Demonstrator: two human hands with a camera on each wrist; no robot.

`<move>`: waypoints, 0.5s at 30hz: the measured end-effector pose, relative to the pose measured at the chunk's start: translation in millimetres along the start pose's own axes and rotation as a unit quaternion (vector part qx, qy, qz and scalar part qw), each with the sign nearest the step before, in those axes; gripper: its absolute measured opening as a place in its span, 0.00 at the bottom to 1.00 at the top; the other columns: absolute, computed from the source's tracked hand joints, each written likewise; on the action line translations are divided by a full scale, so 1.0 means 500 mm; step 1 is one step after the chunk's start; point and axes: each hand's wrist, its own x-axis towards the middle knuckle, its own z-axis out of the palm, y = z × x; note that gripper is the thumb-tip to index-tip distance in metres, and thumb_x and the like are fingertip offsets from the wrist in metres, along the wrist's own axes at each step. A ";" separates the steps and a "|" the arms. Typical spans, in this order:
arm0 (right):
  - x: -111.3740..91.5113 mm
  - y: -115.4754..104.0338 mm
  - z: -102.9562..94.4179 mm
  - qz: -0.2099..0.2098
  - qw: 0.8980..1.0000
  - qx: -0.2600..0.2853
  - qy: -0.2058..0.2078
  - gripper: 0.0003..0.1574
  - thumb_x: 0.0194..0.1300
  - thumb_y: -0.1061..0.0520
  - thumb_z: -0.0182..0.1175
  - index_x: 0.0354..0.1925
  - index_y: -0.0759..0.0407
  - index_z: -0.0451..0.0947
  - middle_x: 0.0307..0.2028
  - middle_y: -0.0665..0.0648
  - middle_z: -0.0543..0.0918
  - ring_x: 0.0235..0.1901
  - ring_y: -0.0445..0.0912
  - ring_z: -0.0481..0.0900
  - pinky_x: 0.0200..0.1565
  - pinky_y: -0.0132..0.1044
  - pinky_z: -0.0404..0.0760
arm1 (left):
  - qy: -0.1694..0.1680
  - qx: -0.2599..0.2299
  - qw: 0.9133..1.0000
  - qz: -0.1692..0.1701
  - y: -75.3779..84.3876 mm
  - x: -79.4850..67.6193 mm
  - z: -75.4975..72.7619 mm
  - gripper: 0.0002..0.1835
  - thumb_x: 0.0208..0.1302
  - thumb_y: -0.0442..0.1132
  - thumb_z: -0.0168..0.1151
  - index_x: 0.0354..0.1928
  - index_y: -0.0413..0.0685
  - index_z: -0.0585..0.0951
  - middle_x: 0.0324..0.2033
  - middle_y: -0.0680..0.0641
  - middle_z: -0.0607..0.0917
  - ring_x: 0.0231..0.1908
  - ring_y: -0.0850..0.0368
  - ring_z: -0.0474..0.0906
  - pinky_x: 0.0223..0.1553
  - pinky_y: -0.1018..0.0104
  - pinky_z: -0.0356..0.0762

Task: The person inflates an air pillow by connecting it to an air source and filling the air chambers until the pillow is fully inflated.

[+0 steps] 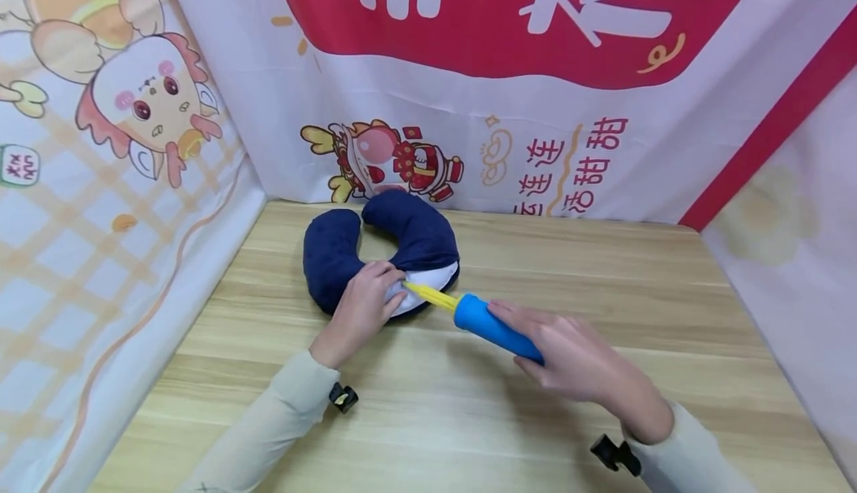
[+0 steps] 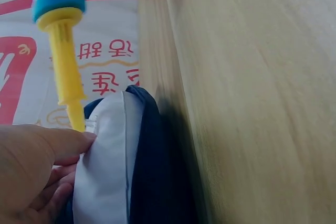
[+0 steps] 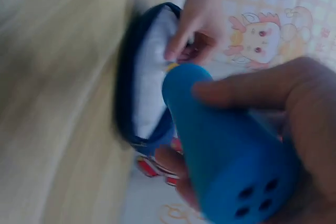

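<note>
Head view shows us a navy neck pillow (image 1: 422,233) lying on the wooden table (image 1: 602,285), near the cloth backdrop (image 1: 402,91), with the gap of its U facing that cloth. Along its near side the navy cover is parted, and we see a white lining (image 1: 435,277) in the opening. Our left hand (image 1: 364,296) is at this edge, pinching the lining between thumb and fingers, as the left wrist view shows more closely. Our right hand (image 1: 569,348) grips a blue pump (image 1: 495,326), its fingers and thumb wrapped around the barrel. From the pump a yellow nozzle (image 1: 431,296) slants toward the pillow, and its tip meets the lining right beside our left thumb; we cannot tell whether it sits inside anything there. Right wrist view is blurred, but we make out four dark holes (image 3: 256,198) in the end of the pump. Both arms wear pale sleeves (image 1: 268,426), with a black clip (image 1: 344,398) at the left wrist and another black piece (image 1: 614,454) at the right. To the left hangs a checked cloth (image 1: 53,270) printed with a cartoon animal (image 1: 150,99).
</note>
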 end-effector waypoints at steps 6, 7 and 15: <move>0.050 0.022 0.058 0.062 0.998 -0.015 0.007 0.50 0.60 0.53 0.79 0.76 0.54 0.70 0.62 0.61 0.86 0.55 0.57 0.89 0.52 0.59 0.88 | 0.005 0.001 1.000 0.003 -0.006 0.006 0.001 0.14 0.57 0.33 0.81 0.45 0.40 0.89 0.42 0.43 0.89 0.45 0.47 0.84 0.51 0.52 0.86; 0.060 0.028 0.070 0.069 0.997 -0.013 0.009 0.49 0.60 0.53 0.79 0.75 0.54 0.71 0.62 0.60 0.86 0.55 0.56 0.88 0.53 0.59 0.88 | 0.004 0.000 1.000 0.002 -0.007 0.007 0.002 0.14 0.57 0.33 0.81 0.45 0.40 0.89 0.42 0.43 0.89 0.46 0.47 0.84 0.51 0.52 0.86; 0.117 0.054 0.135 0.081 0.996 0.036 0.014 0.47 0.61 0.54 0.79 0.74 0.59 0.72 0.65 0.62 0.84 0.61 0.57 0.85 0.60 0.58 0.85 | -0.005 -0.019 1.000 -0.007 -0.006 0.014 0.004 0.13 0.58 0.31 0.79 0.45 0.40 0.88 0.43 0.43 0.89 0.47 0.46 0.84 0.53 0.52 0.85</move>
